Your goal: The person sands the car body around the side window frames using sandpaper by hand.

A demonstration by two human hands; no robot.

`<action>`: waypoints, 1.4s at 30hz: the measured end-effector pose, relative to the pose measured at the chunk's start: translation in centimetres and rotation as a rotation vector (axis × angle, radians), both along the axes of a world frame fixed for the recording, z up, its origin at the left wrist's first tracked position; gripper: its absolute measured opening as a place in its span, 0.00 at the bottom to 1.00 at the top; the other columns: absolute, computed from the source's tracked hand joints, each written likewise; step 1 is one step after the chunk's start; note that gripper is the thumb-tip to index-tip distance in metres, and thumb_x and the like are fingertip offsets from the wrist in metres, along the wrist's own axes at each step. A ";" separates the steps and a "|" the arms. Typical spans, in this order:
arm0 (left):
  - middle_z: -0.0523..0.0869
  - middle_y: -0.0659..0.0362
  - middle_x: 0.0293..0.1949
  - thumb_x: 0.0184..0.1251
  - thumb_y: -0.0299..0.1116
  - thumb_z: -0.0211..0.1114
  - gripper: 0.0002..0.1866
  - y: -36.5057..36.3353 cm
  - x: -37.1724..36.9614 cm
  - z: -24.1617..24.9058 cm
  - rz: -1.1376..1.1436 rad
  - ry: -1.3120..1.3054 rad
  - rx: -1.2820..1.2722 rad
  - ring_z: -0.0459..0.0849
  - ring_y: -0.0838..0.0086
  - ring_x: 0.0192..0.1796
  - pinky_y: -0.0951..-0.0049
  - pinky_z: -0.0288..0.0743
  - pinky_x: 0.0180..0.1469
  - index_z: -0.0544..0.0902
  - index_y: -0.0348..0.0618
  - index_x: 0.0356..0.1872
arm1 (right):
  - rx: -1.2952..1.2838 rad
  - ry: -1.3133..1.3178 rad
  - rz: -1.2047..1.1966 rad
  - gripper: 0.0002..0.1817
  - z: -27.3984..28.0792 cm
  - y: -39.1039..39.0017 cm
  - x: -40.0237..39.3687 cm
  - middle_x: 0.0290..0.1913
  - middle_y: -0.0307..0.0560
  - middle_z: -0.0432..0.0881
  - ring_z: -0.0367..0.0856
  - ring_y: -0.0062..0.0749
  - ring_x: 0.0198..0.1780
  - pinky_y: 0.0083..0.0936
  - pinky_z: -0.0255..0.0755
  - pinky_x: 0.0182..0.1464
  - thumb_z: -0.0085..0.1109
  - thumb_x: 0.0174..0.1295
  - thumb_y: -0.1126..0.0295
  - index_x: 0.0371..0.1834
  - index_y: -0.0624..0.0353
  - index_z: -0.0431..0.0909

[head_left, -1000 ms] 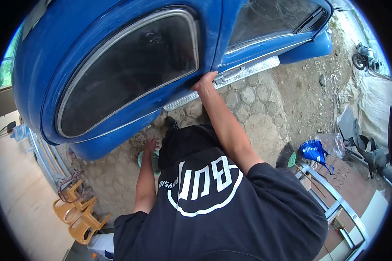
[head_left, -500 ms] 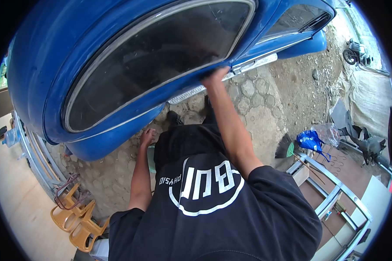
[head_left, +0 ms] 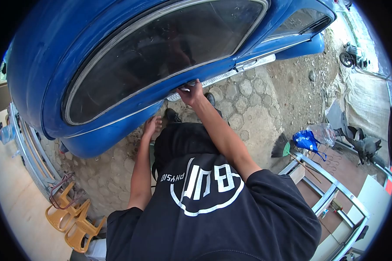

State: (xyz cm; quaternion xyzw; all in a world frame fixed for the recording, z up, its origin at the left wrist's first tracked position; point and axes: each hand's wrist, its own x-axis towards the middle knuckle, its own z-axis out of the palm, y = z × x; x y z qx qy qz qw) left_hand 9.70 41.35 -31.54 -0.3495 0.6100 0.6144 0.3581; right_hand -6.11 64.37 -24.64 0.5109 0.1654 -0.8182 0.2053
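Note:
A blue old-style car (head_left: 43, 52) fills the upper left, with a dark curved window (head_left: 161, 48) and a chrome running board (head_left: 231, 75). My right hand (head_left: 190, 92) reaches forward, its fingers curled on the rear end of the running board under the body's lower edge. My left hand (head_left: 152, 125) hangs lower, beside the blue rear fender (head_left: 109, 137), with nothing visible in it. My black printed shirt (head_left: 204, 204) and dark shoes (head_left: 172, 115) cover the ground below. A sliver of something green (head_left: 151, 150) shows under my left forearm.
Stacked orange plastic chairs (head_left: 69, 222) stand at lower left beside metal rails (head_left: 28, 150). A blue bag (head_left: 307, 140), a broom (head_left: 282, 148) and a metal frame (head_left: 331, 191) lie to the right. A motorcycle (head_left: 348, 58) is parked at far right. The ground is cobbled paving (head_left: 252, 108).
My right hand has slid down and left along the car's side, from the door seam to the running board's end. My left hand has lifted off the green thing toward the fender.

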 end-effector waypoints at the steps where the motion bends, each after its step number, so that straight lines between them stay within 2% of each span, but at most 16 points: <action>1: 0.88 0.61 0.42 0.78 0.51 0.53 0.22 1.0 -1.2 1.3 0.036 0.038 0.047 0.87 0.78 0.38 0.69 0.80 0.39 0.84 0.49 0.58 | 0.026 -0.012 -0.002 0.43 -0.5 0.2 -0.5 0.72 0.65 0.58 0.70 0.54 0.63 0.58 0.64 0.75 0.38 0.76 0.38 0.76 0.67 0.52; 4: 0.88 0.61 0.44 0.79 0.51 0.53 0.22 4.1 -4.9 4.9 0.130 0.082 0.171 0.87 0.77 0.39 0.69 0.81 0.41 0.82 0.48 0.60 | 0.062 0.016 0.008 0.35 -1.6 2.5 -1.6 0.74 0.60 0.57 0.69 0.53 0.60 0.63 0.67 0.72 0.36 0.78 0.45 0.77 0.59 0.52; 8: 0.86 0.57 0.51 0.76 0.56 0.56 0.29 7.8 -8.1 6.4 0.191 0.083 0.352 0.87 0.68 0.48 0.63 0.82 0.51 0.77 0.47 0.67 | 0.108 0.079 0.014 0.38 2.3 4.4 -2.0 0.72 0.61 0.55 0.69 0.53 0.61 0.60 0.73 0.68 0.36 0.78 0.43 0.78 0.62 0.48; 11: 0.83 0.54 0.56 0.75 0.60 0.56 0.35 10.2 -9.6 8.7 0.381 0.025 0.509 0.85 0.64 0.54 0.59 0.80 0.56 0.71 0.44 0.72 | 0.141 0.025 -0.017 0.32 3.4 4.6 -1.7 0.66 0.61 0.62 0.69 0.56 0.65 0.57 0.78 0.64 0.44 0.77 0.49 0.70 0.66 0.58; 14: 0.80 0.51 0.61 0.72 0.66 0.56 0.44 12.1 -10.3 10.1 0.529 0.016 0.489 0.83 0.59 0.57 0.54 0.79 0.58 0.66 0.37 0.75 | 0.175 0.275 0.120 0.19 1.0 5.2 0.0 0.59 0.59 0.68 0.74 0.53 0.60 0.55 0.82 0.59 0.52 0.72 0.62 0.58 0.66 0.68; 17: 0.79 0.51 0.62 0.71 0.64 0.61 0.44 12.9 -9.9 9.6 0.613 0.023 0.445 0.83 0.61 0.57 0.54 0.79 0.60 0.67 0.36 0.73 | 0.229 0.157 0.362 0.09 1.9 7.3 0.4 0.52 0.55 0.74 0.80 0.49 0.54 0.54 0.83 0.57 0.53 0.65 0.73 0.46 0.64 0.72; 18: 0.78 0.51 0.62 0.71 0.63 0.63 0.43 13.0 -9.8 9.0 0.625 0.033 0.439 0.83 0.62 0.57 0.55 0.79 0.60 0.67 0.36 0.72 | 0.396 0.231 0.595 0.10 3.4 8.1 0.6 0.48 0.52 0.78 0.83 0.45 0.51 0.51 0.84 0.54 0.52 0.63 0.74 0.47 0.62 0.74; 21: 0.81 0.54 0.57 0.71 0.52 0.69 0.34 13.0 -9.1 6.2 0.421 0.108 0.457 0.84 0.65 0.55 0.58 0.79 0.60 0.73 0.37 0.66 | 0.461 0.300 0.799 0.16 4.3 10.0 0.8 0.48 0.49 0.82 0.84 0.43 0.50 0.50 0.84 0.53 0.61 0.64 0.67 0.54 0.59 0.77; 24: 0.87 0.59 0.44 0.66 0.45 0.76 0.21 14.2 -8.6 6.9 0.389 0.248 0.330 0.87 0.67 0.45 0.65 0.81 0.51 0.85 0.38 0.50 | 0.604 0.361 0.852 0.25 4.0 9.3 0.8 0.48 0.51 0.86 0.86 0.41 0.49 0.46 0.82 0.53 0.69 0.63 0.56 0.57 0.62 0.81; 27: 0.88 0.61 0.32 0.64 0.46 0.78 0.19 14.4 -8.7 4.6 0.212 0.349 -0.171 0.85 0.72 0.33 0.69 0.78 0.42 0.87 0.37 0.37 | 1.085 0.693 1.063 0.27 -2.8 10.3 1.1 0.39 0.46 0.89 0.87 0.38 0.39 0.37 0.81 0.48 0.73 0.62 0.48 0.51 0.63 0.86; 30: 0.82 0.60 0.21 0.65 0.47 0.76 0.22 15.5 -9.4 5.9 0.242 0.550 -0.575 0.74 0.73 0.26 0.70 0.69 0.33 0.82 0.37 0.25 | 1.361 0.870 1.025 0.26 0.3 9.6 1.4 0.27 0.50 0.88 0.87 0.45 0.31 0.38 0.78 0.39 0.73 0.61 0.47 0.37 0.65 0.87; 33: 0.77 0.55 0.18 0.64 0.49 0.75 0.24 15.1 -9.9 6.8 0.145 0.649 -0.736 0.66 0.71 0.23 0.66 0.67 0.31 0.79 0.37 0.24 | 1.442 0.875 1.132 0.26 2.0 8.8 0.8 0.29 0.60 0.86 0.87 0.53 0.33 0.42 0.76 0.37 0.73 0.59 0.46 0.35 0.64 0.86; 37: 0.73 0.51 0.17 0.62 0.51 0.76 0.29 15.4 -9.5 7.3 0.188 0.766 -0.778 0.60 0.67 0.23 0.63 0.65 0.28 0.74 0.37 0.21 | 1.428 0.981 1.111 0.24 2.7 8.6 0.3 0.30 0.58 0.86 0.86 0.55 0.36 0.42 0.76 0.38 0.73 0.59 0.47 0.36 0.61 0.87; 38: 0.73 0.51 0.17 0.62 0.51 0.76 0.28 15.2 -9.4 7.2 0.178 0.776 -0.817 0.61 0.66 0.23 0.62 0.65 0.28 0.74 0.37 0.21 | 1.423 1.014 1.105 0.23 2.4 8.3 0.0 0.30 0.58 0.86 0.87 0.55 0.36 0.42 0.76 0.38 0.73 0.59 0.47 0.36 0.60 0.87; 39: 0.81 0.48 0.22 0.61 0.53 0.75 0.23 14.9 -9.4 7.4 0.133 0.717 -0.858 0.78 0.49 0.25 0.59 0.72 0.32 0.81 0.42 0.25 | 1.419 1.043 1.102 0.23 2.0 8.2 0.1 0.31 0.57 0.87 0.87 0.55 0.37 0.42 0.77 0.39 0.73 0.59 0.47 0.37 0.59 0.88; 42: 0.88 0.51 0.27 0.60 0.60 0.72 0.23 14.9 -9.5 7.7 0.131 0.637 -0.957 0.86 0.46 0.35 0.52 0.76 0.35 0.86 0.48 0.27 | 1.562 0.994 1.171 0.25 1.8 8.2 0.0 0.32 0.55 0.88 0.88 0.53 0.37 0.42 0.79 0.41 0.73 0.57 0.43 0.37 0.56 0.90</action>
